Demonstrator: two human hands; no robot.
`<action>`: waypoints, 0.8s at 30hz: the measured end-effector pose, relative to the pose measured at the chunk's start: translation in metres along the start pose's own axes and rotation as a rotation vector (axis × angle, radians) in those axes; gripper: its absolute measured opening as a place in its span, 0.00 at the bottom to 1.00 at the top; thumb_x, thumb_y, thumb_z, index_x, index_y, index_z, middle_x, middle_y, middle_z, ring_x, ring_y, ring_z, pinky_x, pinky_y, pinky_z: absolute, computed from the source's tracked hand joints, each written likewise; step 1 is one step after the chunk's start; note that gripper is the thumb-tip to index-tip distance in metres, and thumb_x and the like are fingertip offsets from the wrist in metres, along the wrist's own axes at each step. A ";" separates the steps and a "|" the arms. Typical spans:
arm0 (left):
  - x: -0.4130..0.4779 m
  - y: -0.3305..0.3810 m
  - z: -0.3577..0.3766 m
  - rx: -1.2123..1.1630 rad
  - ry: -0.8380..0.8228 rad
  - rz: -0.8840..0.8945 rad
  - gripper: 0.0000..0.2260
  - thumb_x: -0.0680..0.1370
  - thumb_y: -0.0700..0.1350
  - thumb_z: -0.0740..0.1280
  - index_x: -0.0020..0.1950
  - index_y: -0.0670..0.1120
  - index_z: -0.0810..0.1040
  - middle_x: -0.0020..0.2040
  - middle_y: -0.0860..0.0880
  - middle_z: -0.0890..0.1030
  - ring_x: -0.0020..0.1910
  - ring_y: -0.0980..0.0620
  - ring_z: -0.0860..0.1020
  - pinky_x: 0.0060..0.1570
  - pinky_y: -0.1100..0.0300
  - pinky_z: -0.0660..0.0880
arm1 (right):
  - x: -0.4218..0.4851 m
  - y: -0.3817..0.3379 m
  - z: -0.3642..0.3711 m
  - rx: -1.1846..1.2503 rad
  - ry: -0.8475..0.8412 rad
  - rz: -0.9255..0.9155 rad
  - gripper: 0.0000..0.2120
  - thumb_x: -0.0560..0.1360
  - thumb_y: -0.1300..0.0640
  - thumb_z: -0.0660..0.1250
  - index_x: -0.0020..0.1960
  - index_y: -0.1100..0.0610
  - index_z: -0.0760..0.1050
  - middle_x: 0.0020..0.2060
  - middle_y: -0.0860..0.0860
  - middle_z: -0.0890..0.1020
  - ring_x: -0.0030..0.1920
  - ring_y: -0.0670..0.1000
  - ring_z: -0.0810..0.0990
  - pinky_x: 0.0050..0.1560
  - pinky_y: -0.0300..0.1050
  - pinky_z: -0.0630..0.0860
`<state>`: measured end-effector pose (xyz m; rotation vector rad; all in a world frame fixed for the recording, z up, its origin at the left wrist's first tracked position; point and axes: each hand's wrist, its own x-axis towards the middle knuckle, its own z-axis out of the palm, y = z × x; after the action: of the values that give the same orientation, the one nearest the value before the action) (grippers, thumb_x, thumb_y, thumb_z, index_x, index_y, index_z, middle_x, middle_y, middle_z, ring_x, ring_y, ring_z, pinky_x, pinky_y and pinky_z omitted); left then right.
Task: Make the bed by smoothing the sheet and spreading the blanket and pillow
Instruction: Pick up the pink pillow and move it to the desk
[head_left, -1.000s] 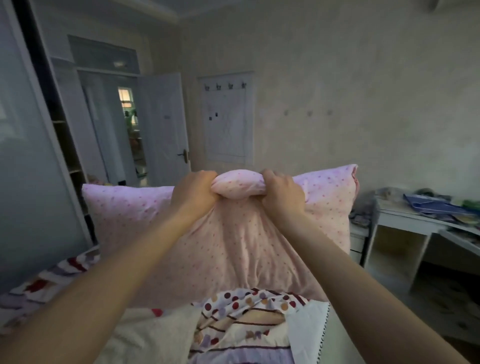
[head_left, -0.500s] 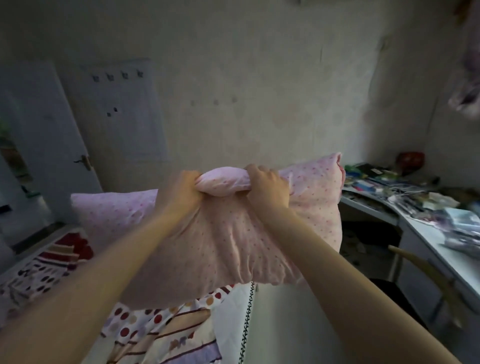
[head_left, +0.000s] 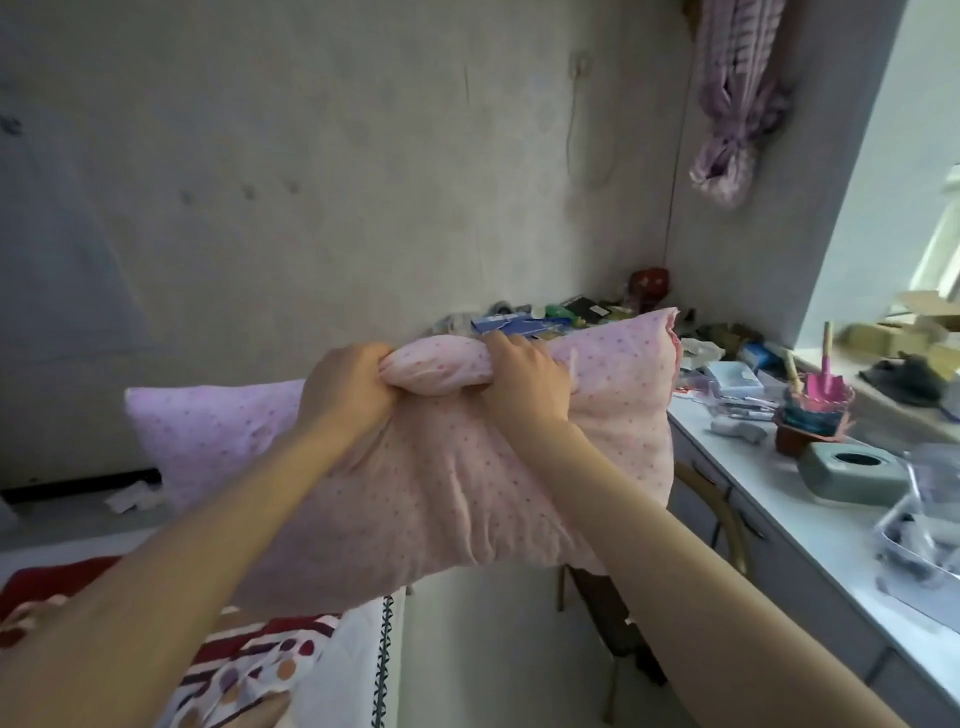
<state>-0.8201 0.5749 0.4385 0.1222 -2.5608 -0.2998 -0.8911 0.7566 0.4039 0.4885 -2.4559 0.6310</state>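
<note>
A pink dotted pillow (head_left: 441, 493) hangs in the air in front of me, held by its bunched upper edge. My left hand (head_left: 348, 395) grips the bunch on the left, and my right hand (head_left: 524, 384) grips it on the right, both fists closed tight on the fabric. Below the pillow, at the bottom left, lies the blanket (head_left: 249, 670) with coloured dots and red stripes, on the white sheet (head_left: 353, 665) with a black stitched border at the bed's edge.
A white desk (head_left: 810, 509) runs along the right wall, cluttered with a grey tissue box (head_left: 852, 473), a pen pot (head_left: 810, 410) and papers. A chair (head_left: 717, 499) stands tucked beside it. A knotted purple curtain (head_left: 732, 119) hangs top right by the window.
My view has swung to the right, from the door and wardrobe toward the desk and window. The pillow has travelled with it, still gripped by both hands in the same way.
</note>
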 end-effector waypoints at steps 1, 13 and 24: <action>0.005 0.003 0.006 -0.009 -0.013 0.013 0.09 0.72 0.48 0.65 0.43 0.44 0.82 0.44 0.37 0.83 0.45 0.34 0.81 0.39 0.52 0.73 | 0.001 0.008 0.003 -0.003 0.009 0.013 0.17 0.73 0.59 0.66 0.61 0.51 0.74 0.55 0.52 0.80 0.58 0.59 0.78 0.47 0.51 0.71; 0.140 0.008 0.126 -0.198 -0.104 0.195 0.05 0.72 0.43 0.70 0.46 0.47 0.83 0.43 0.41 0.84 0.45 0.38 0.81 0.40 0.52 0.76 | 0.083 0.086 0.049 -0.202 0.005 0.211 0.13 0.73 0.60 0.64 0.57 0.53 0.73 0.54 0.53 0.80 0.58 0.60 0.78 0.48 0.53 0.72; 0.252 0.042 0.217 -0.286 -0.143 0.393 0.05 0.70 0.45 0.70 0.45 0.50 0.82 0.40 0.46 0.83 0.41 0.40 0.80 0.39 0.49 0.79 | 0.139 0.157 0.083 -0.276 0.072 0.387 0.14 0.75 0.57 0.65 0.60 0.51 0.72 0.57 0.52 0.80 0.59 0.59 0.77 0.45 0.51 0.66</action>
<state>-1.1503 0.6188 0.4005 -0.5187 -2.5760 -0.5294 -1.1068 0.8142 0.3727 -0.1191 -2.5332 0.4358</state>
